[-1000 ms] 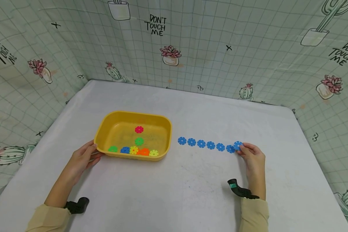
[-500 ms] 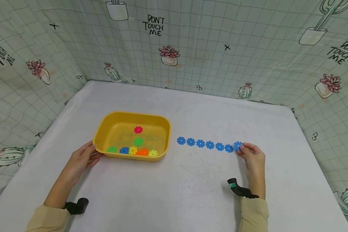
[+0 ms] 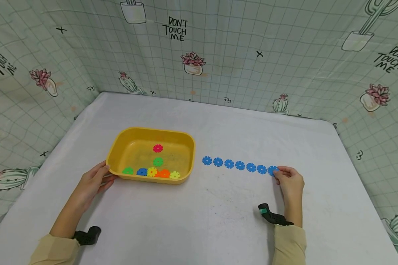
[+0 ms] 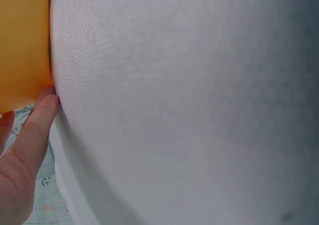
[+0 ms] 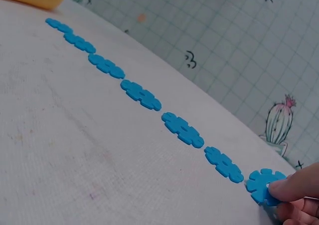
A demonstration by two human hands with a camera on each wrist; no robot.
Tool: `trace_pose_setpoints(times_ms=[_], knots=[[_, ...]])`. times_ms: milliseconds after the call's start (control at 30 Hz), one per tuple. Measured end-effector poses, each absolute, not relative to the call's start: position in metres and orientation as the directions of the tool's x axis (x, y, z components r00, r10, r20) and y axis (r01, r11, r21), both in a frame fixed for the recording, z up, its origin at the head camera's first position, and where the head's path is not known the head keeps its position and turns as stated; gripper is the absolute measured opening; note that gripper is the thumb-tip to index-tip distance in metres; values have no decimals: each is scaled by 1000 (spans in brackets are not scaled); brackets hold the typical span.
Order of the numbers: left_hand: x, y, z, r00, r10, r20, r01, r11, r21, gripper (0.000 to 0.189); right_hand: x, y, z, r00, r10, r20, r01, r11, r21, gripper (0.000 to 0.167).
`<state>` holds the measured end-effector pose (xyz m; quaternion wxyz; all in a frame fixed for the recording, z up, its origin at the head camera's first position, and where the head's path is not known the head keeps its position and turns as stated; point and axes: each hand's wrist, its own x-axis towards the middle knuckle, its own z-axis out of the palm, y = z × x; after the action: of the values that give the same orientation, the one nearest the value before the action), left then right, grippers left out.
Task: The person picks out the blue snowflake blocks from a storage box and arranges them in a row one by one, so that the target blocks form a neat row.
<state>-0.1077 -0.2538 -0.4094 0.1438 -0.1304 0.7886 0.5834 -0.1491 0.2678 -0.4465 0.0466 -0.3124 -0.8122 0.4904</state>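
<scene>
My right hand (image 3: pixel 290 179) pinches a blue snowflake disc (image 3: pixel 272 170) between thumb and fingers, at the right end of a row of several matching blue discs (image 3: pixel 240 165). In the right wrist view the held disc (image 5: pixel 264 185) is tilted up from the table, close to the last flat one (image 5: pixel 223 164). My left hand (image 3: pixel 93 181) holds the near left corner of a yellow tray (image 3: pixel 189 147), thumb by the rim and fingers lower against the wall. In the left wrist view fingertips (image 4: pixel 47 103) meet the tray's side (image 4: pixel 25 45).
Inside the tray lie a red disc (image 3: pixel 157 148), a green disc (image 3: pixel 158 162) and several blue, yellow, orange and green ones along its near wall. A white table (image 3: pixel 185 228) bears everything. Behind it hangs a cactus-print cloth (image 3: pixel 225 44).
The blue disc in my right hand first overlapped the row's last disc, then shifted slightly right, and is now lower, in line with the row. My left hand and the tray stay put.
</scene>
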Motion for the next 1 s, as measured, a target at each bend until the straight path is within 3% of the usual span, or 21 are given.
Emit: trace_pose_setpoints(times_ms=[1000], knots=[[-107, -253, -408, -926, -45, -374, -370, 296, 880, 65, -158, 275, -434, -850, 416, -324, 514, 517, -684, 27]])
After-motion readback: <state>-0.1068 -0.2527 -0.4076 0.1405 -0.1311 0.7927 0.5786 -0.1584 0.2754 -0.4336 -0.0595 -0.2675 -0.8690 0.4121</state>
